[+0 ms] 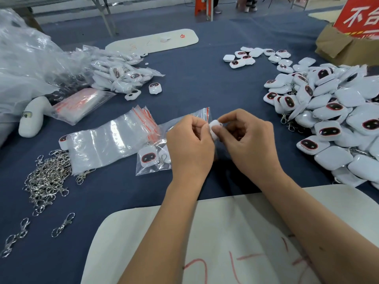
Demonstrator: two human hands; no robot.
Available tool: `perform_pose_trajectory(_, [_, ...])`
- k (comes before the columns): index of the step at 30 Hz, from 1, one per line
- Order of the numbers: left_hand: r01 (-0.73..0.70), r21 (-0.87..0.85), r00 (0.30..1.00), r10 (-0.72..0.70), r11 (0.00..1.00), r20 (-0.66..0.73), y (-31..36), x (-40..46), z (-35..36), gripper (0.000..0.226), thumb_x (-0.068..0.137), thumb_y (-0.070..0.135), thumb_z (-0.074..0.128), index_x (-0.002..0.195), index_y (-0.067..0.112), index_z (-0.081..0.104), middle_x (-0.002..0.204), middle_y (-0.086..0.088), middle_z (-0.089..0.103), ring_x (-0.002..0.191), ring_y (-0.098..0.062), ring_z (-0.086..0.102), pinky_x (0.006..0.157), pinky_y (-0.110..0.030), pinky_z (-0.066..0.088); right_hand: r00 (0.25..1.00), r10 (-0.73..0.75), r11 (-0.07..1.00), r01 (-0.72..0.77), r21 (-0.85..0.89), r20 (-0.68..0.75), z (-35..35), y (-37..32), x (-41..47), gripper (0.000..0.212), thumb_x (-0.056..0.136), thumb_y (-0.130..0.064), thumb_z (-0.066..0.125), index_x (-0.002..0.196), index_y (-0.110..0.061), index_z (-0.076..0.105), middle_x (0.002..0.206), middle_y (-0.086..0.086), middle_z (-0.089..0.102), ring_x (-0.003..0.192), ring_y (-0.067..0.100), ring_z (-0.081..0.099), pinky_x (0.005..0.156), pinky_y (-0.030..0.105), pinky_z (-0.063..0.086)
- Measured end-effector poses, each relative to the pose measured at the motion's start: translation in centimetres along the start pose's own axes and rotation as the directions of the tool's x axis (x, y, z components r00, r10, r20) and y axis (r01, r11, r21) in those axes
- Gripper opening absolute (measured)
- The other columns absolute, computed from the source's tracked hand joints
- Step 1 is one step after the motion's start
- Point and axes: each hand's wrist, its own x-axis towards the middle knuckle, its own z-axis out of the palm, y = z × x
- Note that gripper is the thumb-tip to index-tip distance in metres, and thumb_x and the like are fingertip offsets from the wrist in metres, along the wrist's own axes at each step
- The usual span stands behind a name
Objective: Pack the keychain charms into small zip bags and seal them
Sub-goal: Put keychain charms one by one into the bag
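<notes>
1. The left hand (189,144) and the right hand (249,140) both pinch one small white charm (215,128) between their fingertips. So each grip is closed on that charm, held up a little over the blue surface (194,83).
2. Just behind the grip lies an open zip bag (192,117) with a red strip. The charm is not in it yet.
3. Just left of the grip sits a bag (152,160) with a charm already inside. I cannot tell if it is sealed.
4. Farther left lies a stack of empty bags (110,140), and past it a heap of metal clips (47,177).
5. Far left and behind is a pile of packed bags (123,76) — some work looks done.
6. Right of the grip sits a big pile of loose charms (336,119) — I think most of the job is still left.
</notes>
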Motion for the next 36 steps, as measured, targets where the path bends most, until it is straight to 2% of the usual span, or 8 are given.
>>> perform_pose_trajectory(6, [-0.062,-0.045,0.996,0.059,0.997,-0.060,0.2,0.3,-0.3,0.012,0.089,0.008,0.067,0.079,0.013,0.067,0.069,0.013,0.064,0.069,-0.007,0.063,0.066,-0.023,0.051,0.968,-0.076,0.992,0.050,0.114,0.240,0.1,-0.2,-0.2,0.030,0.098,0.001,0.066,0.123,-0.012,0.076,0.095,-0.011,0.077,0.081,0.004,0.072,0.075,0.024,0.056])
perform_pose_trajectory(11, [-0.165,-0.085,0.984,0.158,0.983,-0.077,0.8,0.0,-0.5,0.008,0.088,0.009,0.065,0.081,0.013,0.065,0.071,0.006,0.064,0.067,-0.014,0.061,0.066,-0.030,0.051,0.888,-0.123,0.988,0.066,0.142,0.442,-0.3,-0.2,-0.1,0.043,0.090,0.011,0.045,0.108,-0.014,0.075,0.065,-0.027,0.063,0.055,0.002,0.057,0.058,0.009,0.039])
perform_pose_trajectory(18, [-0.164,-0.180,0.986,0.159,0.970,-0.046,1.1,-0.6,0.0,0.011,0.091,0.008,0.065,0.082,0.016,0.065,0.070,0.008,0.062,0.064,-0.015,0.059,0.063,-0.025,0.048,0.979,-0.011,1.000,0.011,0.003,0.203,0.2,0.1,-0.2,0.008,0.089,-0.009,0.074,0.092,-0.016,0.078,0.076,-0.011,0.074,0.052,0.002,0.058,0.055,0.009,0.037])
perform_pose_trajectory(22, [-0.113,-0.183,0.993,0.105,0.977,-0.051,0.8,-0.5,0.4,0.013,0.089,0.009,0.064,0.081,0.019,0.063,0.070,0.009,0.064,0.064,-0.011,0.060,0.064,-0.022,0.048,0.910,0.001,0.992,-0.054,0.115,0.415,-0.5,-0.2,-0.1,0.031,0.094,0.004,0.054,0.096,-0.016,0.078,0.062,-0.005,0.067,0.049,0.010,0.061,0.052,0.022,0.046])
perform_pose_trajectory(25, [-0.062,-0.130,0.998,0.059,0.990,-0.024,0.2,-0.2,0.6,0.018,0.090,0.004,0.065,0.079,0.018,0.063,0.069,0.012,0.063,0.064,-0.006,0.060,0.063,-0.016,0.046,0.995,-0.026,0.998,0.032,-0.060,0.096,-0.3,-0.7,-0.3,0.021,0.095,-0.003,0.063,0.101,-0.014,0.080,0.078,-0.008,0.075,0.068,0.015,0.071,0.066,0.037,0.056])
perform_pose_trajectory(28, [-0.035,-0.012,0.990,0.036,0.999,0.139,-0.4,-0.3,1.0,0.019,0.092,0.005,0.063,0.077,0.016,0.062,0.071,0.008,0.064,0.069,-0.011,0.061,0.067,-0.023,0.050,0.958,-0.014,0.927,-0.095,-0.363,-0.285,-1.3,-0.2,0.2,0.014,0.093,-0.014,0.062,0.101,-0.016,0.074,0.086,-0.002,0.074,0.084,0.027,0.067,0.077,0.038,0.049])
perform_pose_trajectory(31, [-0.101,0.117,0.960,0.066,0.988,0.271,-0.7,-0.6,1.4,0.014,0.093,0.006,0.062,0.080,0.011,0.062,0.071,0.004,0.063,0.071,-0.021,0.061,0.072,-0.041,0.052,0.926,0.063,0.761,-0.285,-0.583,-0.371,-3.3,1.3,0.8,0.025,0.089,-0.024,0.065,0.113,-0.019,0.065,0.110,0.008,0.065,0.114,0.038,0.052,0.091,0.044,0.038])
perform_pose_trajectory(36, [-0.106,0.097,0.957,0.074,0.990,0.282,-0.6,-0.7,1.3,0.013,0.091,0.004,0.064,0.081,0.013,0.062,0.067,0.008,0.060,0.068,-0.019,0.063,0.070,-0.039,0.053,0.891,0.304,0.513,-0.451,-0.730,-0.337,-4.6,2.3,1.4,0.056,0.083,-0.030,0.074,0.130,-0.014,0.049,0.142,0.026,0.042,0.141,0.045,0.029,0.109,0.057,0.027])
